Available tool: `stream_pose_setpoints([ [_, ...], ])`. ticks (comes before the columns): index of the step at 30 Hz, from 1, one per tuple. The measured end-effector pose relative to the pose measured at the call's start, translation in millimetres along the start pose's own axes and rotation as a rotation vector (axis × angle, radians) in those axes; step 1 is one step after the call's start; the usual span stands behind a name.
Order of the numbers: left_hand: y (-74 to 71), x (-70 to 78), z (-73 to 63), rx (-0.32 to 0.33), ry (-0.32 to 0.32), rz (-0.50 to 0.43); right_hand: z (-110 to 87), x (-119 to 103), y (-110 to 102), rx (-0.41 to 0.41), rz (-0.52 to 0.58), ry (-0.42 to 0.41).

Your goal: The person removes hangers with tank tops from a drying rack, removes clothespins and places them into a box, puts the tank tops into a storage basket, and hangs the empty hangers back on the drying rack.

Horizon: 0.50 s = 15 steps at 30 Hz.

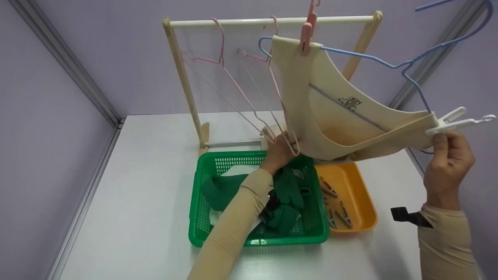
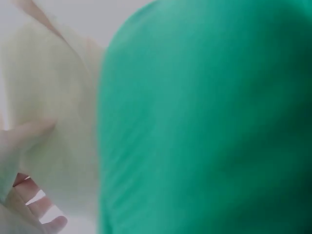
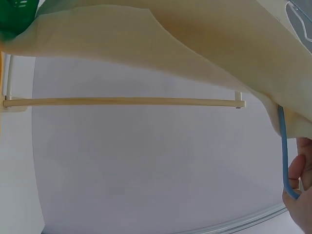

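Beige briefs (image 1: 295,97) with a printed label hang from a blue hanger (image 1: 362,55). A pink clothespin (image 1: 306,37) grips their left side, and a white clothespin (image 1: 447,123) the right corner. Just under the white clothespin, my right hand (image 1: 449,167) holds the hanger's lower end; the right wrist view shows its fingers (image 3: 296,168) around the blue wire (image 3: 284,151). My left hand (image 1: 278,153) is at the lower left of the briefs, partly behind a pink hanger. In the left wrist view its thumb (image 2: 31,131) lies straight against beige cloth, the other fingers apart below.
A green basket (image 1: 192,202) holding green and white cloths stands under my left arm. Beside it is a yellow tray (image 1: 365,202) with several clothespins. Pink hangers (image 1: 222,42) hang from the rack's white bar (image 1: 241,22) behind. Green cloth (image 2: 204,117) fills much of the left wrist view.
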<state>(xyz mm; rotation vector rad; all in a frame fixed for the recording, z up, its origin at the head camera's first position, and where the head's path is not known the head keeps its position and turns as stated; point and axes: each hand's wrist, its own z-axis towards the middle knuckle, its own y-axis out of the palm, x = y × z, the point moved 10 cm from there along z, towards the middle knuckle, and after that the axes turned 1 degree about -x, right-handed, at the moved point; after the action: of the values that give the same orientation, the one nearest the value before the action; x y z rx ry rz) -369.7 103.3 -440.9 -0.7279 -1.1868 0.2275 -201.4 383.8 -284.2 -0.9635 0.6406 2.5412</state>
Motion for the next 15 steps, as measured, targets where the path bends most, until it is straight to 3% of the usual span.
stream_pose_setpoints([
  [4, -0.6, 1.6, -1.7, 0.016, 0.012, 0.049, 0.0, 5.7, -2.1, 0.007, 0.008, 0.021],
  [11, -5.6, 0.0, -5.5, 0.081, -0.004, 0.054, -0.8, 14.6, -4.9, 0.034, 0.03, 0.076],
  [15, -10.8, 1.3, -7.4, 0.126, -0.022, -0.03, -1.4, 16.7, -7.8, 0.069, 0.034, 0.094],
])
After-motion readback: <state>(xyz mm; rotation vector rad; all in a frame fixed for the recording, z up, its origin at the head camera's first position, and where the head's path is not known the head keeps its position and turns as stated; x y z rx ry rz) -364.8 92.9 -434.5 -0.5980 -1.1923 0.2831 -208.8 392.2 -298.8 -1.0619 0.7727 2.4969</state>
